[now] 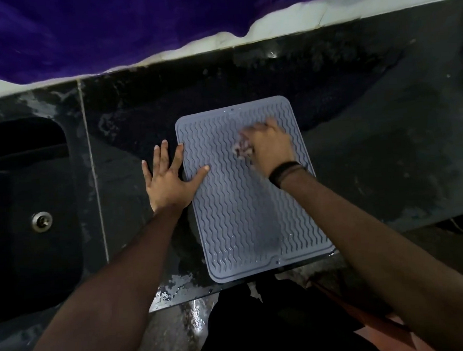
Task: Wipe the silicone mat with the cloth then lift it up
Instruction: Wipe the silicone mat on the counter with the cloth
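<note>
A grey silicone mat [240, 207] with wavy ridges lies flat on the dark wet counter [373, 166], its near edge at the counter's front. My right hand [270, 148] grips a small bunched cloth [241, 149] and holds it against the mat's upper part; the hand is blurred. My left hand [168, 179] lies flat with fingers spread at the mat's left edge, thumb and forefinger on the mat, the other fingers on the counter.
A dark sink [24, 215] with a metal drain [41, 221] sits to the left. A white ledge [350, 12] with purple fabric [134, 26] over it runs along the back. Water pools at the counter's front edge [172, 290].
</note>
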### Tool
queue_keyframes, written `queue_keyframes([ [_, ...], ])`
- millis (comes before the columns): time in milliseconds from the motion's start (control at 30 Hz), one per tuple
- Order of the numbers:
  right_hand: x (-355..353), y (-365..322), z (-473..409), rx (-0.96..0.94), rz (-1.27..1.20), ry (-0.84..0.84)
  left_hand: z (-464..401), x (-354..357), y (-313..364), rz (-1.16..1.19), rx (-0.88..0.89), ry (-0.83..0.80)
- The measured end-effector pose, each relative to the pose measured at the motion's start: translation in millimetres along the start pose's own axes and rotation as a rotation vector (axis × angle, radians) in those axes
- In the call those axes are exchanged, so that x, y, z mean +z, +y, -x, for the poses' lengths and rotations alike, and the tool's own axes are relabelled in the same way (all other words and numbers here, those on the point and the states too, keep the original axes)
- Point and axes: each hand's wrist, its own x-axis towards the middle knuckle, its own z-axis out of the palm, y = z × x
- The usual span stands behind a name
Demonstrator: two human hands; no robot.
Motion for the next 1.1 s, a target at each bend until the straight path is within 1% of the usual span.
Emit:
queue_keyframes([
  [67,1.6,-16.2,-38.3,-0.064,-0.01,0.039,-0.5,-0.5,0.6,-0.01,-0.003,-0.001],
  [133,5.3,-31.7,-66.7,-0.153,0.069,-0.033,-0.2,-0.5,0.4,-0.018,-0.007,-0.005],
  [200,9.9,-33.2,-80.8,-0.226,0.194,-0.106,0.3,0.0,-0.4,-0.014,-0.003,-0.006],
  [300,7.1,-15.5,-78.6,-0.263,0.334,-0.134,-0.5,0.7,-1.8,-0.003,0.002,-0.011],
  [367,0.9,2.6,-74.4,-0.221,0.381,-0.148,0.4,0.9,-3.1,0.001,0.005,-0.003],
  [500,-8.4,38.4,-69.2,-0.032,0.398,-0.156,0.1,3.6,-3.1,0.017,0.024,0.026],
  [567,-6.3,33.2,-70.0,0.052,0.392,-0.166,-0.4,3.9,-3.8,0.013,0.015,0.022],
  [633,-0.2,12.3,-74.3,0.171,0.294,-0.123,-0.7,4.3,-4.1,0.014,0.014,0.018],
  [700,5.4,-15.5,-79.7,0.22,0.178,-0.086,-1.1,4.1,-4.3,0.01,0.016,0.025],
  [800,15.1,-54.9,-83.3,0.126,0.116,-0.064,-1.6,3.7,-3.8,0.001,0.006,0.021],
  [867,16.9,-61.8,-80.5,0.038,0.151,-0.082,-1.3,4.2,-3.1,-0.002,0.001,0.015],
  [933,14.0,-43.8,-75.0,-0.082,0.219,-0.091,-0.6,4.5,-3.4,-0.005,0.004,0.019],
  [1000,6.7,-10.7,-70.8,-0.142,0.261,-0.085,-0.9,4.4,-4.4,-0.007,0.003,0.011],
  [1100,-8.3,43.7,-68.7,-0.073,0.303,-0.074,0.4,3.1,-3.4,0.002,-0.003,-0.002],
])
